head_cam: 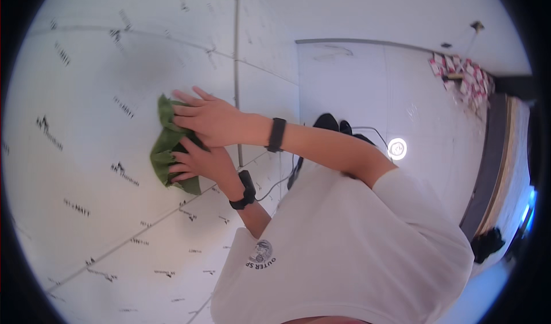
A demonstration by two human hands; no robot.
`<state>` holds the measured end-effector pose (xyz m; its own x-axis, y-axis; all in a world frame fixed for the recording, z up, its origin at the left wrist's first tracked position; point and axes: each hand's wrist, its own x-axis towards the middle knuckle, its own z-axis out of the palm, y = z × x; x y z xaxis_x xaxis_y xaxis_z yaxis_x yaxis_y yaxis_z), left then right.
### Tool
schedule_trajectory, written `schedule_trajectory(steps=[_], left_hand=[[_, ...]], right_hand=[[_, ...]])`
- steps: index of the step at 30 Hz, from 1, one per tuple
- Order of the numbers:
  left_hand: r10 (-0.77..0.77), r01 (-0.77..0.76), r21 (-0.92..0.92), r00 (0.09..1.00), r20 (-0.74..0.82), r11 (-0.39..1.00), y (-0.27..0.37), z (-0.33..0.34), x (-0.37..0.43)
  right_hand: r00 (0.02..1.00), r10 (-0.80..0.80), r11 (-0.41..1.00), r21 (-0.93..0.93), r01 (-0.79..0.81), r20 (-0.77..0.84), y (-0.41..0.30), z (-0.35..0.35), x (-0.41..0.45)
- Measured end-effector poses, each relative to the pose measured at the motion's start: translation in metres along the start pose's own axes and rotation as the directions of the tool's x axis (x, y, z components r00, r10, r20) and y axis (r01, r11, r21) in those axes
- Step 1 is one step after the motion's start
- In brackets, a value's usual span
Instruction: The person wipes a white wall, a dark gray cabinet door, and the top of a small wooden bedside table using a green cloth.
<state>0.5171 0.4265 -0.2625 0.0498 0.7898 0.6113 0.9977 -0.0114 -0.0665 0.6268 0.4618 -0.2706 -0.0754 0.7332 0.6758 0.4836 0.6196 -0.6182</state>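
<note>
Both of my hands press a crumpled green cloth against a large pale panel surface that bears repeated printed marks. My right hand, with a black band at the wrist, holds the cloth's upper part with its fingers spread; the two uppermost fingertips reach past the cloth. Just below it, my left hand holds the lower part, fingers spread over the fabric, and a black device is strapped to that wrist. The hands touch or overlap near the right thumb, which is hidden.
Dark seams divide the panels. A lit round lamp with a cable lies on the pale floor, beyond my dark shoes. Red-and-white pieces are heaped at the upper right. A dark ledge runs along the right side.
</note>
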Motion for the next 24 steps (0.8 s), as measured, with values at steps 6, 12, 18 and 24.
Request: schedule_trajectory(steps=[6,12,18,24], left_hand=[[0.033,-0.037,-0.105,0.998,-0.047,0.994,0.042,0.042,0.047],[0.171,-0.19,-0.827,0.978,-0.116,0.53,0.142,0.075,0.095],[0.736,0.436,-0.875,0.659,0.152,-0.21,0.241,0.087,0.059],[0.986,0.821,-0.569,-0.056,-0.158,-0.044,0.336,0.035,-0.028]], right_hand=[[0.974,0.184,0.923,0.317,-0.217,0.13,0.066,-0.035,0.041],[0.942,0.331,0.475,0.855,-0.209,0.046,0.117,-0.106,0.029],[0.638,0.753,0.293,0.951,-0.103,-0.163,0.122,-0.22,-0.108],[0.005,0.872,0.48,0.854,-0.202,-0.489,-0.015,-0.26,-0.26]])
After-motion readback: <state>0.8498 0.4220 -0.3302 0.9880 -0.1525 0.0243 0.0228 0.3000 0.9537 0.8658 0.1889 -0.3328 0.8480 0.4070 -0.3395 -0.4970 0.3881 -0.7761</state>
